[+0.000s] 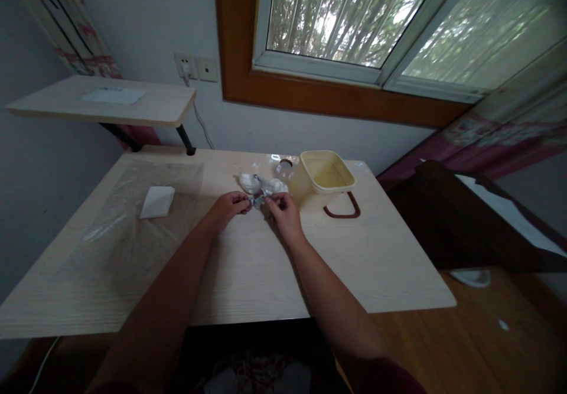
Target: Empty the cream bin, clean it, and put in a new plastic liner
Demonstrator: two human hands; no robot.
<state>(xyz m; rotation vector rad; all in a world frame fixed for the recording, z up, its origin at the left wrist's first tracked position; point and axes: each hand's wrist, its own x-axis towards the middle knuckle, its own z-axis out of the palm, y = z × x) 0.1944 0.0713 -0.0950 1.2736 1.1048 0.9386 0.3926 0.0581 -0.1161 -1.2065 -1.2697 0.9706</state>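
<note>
Between my two hands is a small crinkled silvery wrapper (258,201); its exact kind is too small to tell. My left hand (231,208) pinches its left end, fingers closed. The fingers of my right hand (284,212) are closed on its right end. Just behind it lie clear plastic bags with white contents (250,182). A cream plastic bucket (316,181) with a brown handle (349,212) stands to the right of my right hand.
A flat clear plastic sheet (128,234) covers the table's left side, with folded white paper (157,201) on it. A clear round container (284,168) stands behind the bags. A raised shelf (163,101) overhangs the back left. The table's right edge slopes toward a dark bench (478,222).
</note>
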